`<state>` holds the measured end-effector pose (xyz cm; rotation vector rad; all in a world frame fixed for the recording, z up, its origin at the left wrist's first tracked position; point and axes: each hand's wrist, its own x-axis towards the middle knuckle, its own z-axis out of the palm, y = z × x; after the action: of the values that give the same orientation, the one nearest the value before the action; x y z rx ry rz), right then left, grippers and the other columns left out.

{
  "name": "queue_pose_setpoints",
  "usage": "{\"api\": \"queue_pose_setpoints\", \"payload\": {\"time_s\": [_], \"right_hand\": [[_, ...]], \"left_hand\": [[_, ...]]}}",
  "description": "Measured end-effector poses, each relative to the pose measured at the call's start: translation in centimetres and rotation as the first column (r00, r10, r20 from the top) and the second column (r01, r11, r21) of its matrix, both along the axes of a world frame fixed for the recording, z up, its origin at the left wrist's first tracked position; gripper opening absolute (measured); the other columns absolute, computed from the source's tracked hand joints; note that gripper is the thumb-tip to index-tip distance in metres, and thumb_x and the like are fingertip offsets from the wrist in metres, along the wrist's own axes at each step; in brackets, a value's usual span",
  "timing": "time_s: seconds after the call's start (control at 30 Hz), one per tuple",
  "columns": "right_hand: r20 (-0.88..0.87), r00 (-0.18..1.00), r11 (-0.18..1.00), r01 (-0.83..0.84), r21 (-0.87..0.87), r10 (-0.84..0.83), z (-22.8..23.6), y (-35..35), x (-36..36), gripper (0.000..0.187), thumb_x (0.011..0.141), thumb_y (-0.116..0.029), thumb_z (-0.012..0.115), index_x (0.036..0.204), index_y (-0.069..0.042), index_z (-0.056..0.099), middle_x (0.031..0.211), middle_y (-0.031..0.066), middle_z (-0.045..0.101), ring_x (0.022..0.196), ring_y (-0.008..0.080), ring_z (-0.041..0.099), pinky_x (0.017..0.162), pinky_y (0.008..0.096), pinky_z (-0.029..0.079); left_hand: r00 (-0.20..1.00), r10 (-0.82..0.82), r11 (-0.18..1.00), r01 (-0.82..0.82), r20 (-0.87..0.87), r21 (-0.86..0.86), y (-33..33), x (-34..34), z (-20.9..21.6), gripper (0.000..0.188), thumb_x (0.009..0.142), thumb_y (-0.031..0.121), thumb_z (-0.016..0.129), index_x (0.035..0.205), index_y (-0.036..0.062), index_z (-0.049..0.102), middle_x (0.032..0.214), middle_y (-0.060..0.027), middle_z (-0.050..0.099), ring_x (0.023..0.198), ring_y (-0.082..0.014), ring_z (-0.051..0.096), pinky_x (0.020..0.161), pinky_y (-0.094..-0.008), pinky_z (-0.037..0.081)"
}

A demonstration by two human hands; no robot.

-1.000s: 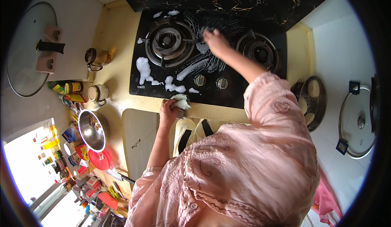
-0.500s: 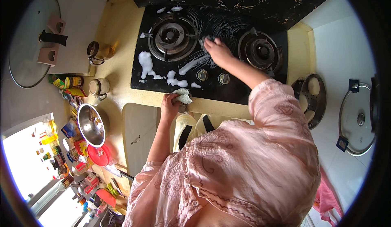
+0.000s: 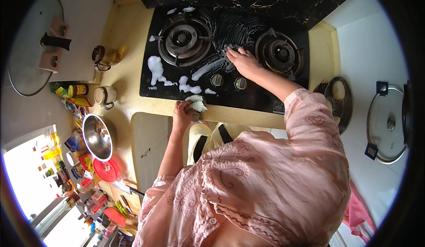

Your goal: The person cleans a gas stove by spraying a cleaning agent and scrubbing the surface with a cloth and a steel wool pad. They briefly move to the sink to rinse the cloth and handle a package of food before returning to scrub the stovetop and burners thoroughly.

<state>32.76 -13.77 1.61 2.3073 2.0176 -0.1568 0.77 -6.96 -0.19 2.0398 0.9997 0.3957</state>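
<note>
My right hand (image 3: 245, 63) presses down on the black glass cooktop (image 3: 261, 101), between the two burners. Its fingers bend over a greyish patch at the fingertips; whether that is a scrubbing pad or only suds I cannot make out. White streaks of lather (image 3: 234, 32) spread behind it. At the counter's front edge my left hand (image 3: 180, 114) grips a pale, crumpled cloth (image 3: 197, 103). Thick white foam (image 3: 156, 70) lies on the front left of the cooktop. A left burner (image 3: 183, 41) and a right burner (image 3: 281, 53) stand on the glass, with two knobs (image 3: 217, 80) in front.
On the left counter stand a glass mug (image 3: 106, 57), a second lidded mug (image 3: 105, 96), a steel bowl (image 3: 98, 137) and a red lid (image 3: 106, 171). A knife (image 3: 135, 191) lies beyond them. A steel colander (image 3: 343, 105) sits at right, near a wall-hung glass lid (image 3: 390, 124).
My right hand has slid slightly toward me and to the right across the glass. The left hand stays at the counter edge with the cloth. The whole view has shifted a little.
</note>
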Motion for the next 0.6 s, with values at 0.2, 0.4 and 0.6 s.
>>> {"api": "queue_pose_setpoints", "payload": {"time_s": [0.2,0.4,0.6], "right_hand": [[0.119,0.958,0.957,0.24,0.162,-0.261,-0.8,5.3,6.1,0.032,0.084,-0.016,0.037,0.112,-0.007,0.05,0.12,0.0049,0.049,0.102,0.0275,0.046,0.081,0.0392,0.041],[-0.063,0.994,0.996,0.085,-0.031,-0.087,0.1,5.2,1.7,0.038,0.085,-0.018,0.036,0.122,-0.012,0.044,0.135,0.0023,0.034,0.117,0.0276,0.037,0.095,0.0418,0.033],[0.093,0.973,0.971,0.2,0.128,-0.212,-2.4,12.3,6.1,0.034,0.085,-0.018,0.038,0.114,-0.009,0.051,0.125,0.0038,0.046,0.111,0.0256,0.043,0.088,0.0387,0.037]], "left_hand": [[1.0,-0.022,1.0,0.022,-0.018,0.012,0.3,0.4,0.4,0.028,0.062,-0.001,0.063,0.089,0.0042,0.061,0.08,-0.0094,0.053,0.061,-0.0197,0.054,0.058,-0.0298,0.046],[0.991,0.018,0.996,-0.029,-0.132,-0.079,0.2,0.7,1.6,0.027,0.063,0.003,0.062,0.09,0.0041,0.061,0.083,-0.0106,0.055,0.071,-0.024,0.055,0.064,-0.031,0.045],[0.995,0.018,0.996,-0.027,-0.1,-0.09,0.0,0.7,1.5,0.027,0.063,0.002,0.061,0.09,0.0035,0.061,0.084,-0.0111,0.055,0.074,-0.0251,0.056,0.067,-0.0326,0.046]]}}
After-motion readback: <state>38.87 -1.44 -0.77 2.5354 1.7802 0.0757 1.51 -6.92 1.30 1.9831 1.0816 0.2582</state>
